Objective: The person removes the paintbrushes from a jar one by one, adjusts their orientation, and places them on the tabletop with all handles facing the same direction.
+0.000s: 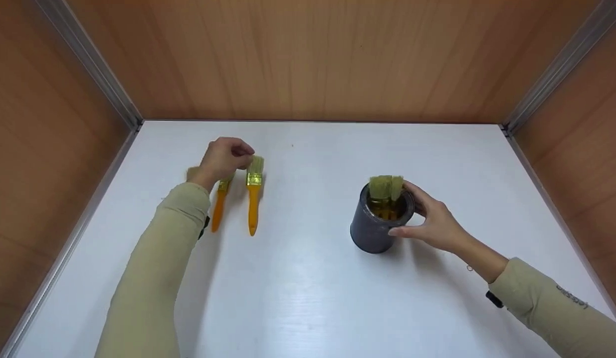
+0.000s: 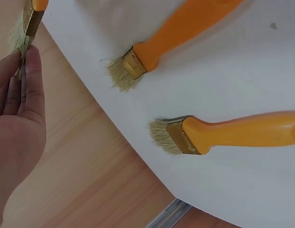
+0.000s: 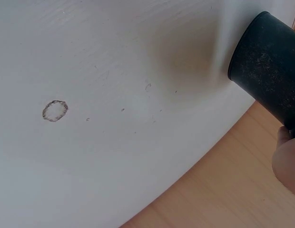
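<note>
Head view: left hand (image 1: 224,158) curled over bristle end of one orange brush (image 1: 219,206), second brush (image 1: 253,199) just beside on white table (image 1: 308,288). Right hand (image 1: 432,221) wrapped around dark cup (image 1: 377,223) holding more brushes (image 1: 386,188).

Left wrist view: fingers (image 2: 31,71) pinching bristles of third brush (image 2: 28,21); two others lying free.

Right wrist view: only cup wall (image 3: 269,64) and fingertip edge visible.

Likely light, stiff-handled, soft-tipped; better taken by ferrule or handle.
</note>
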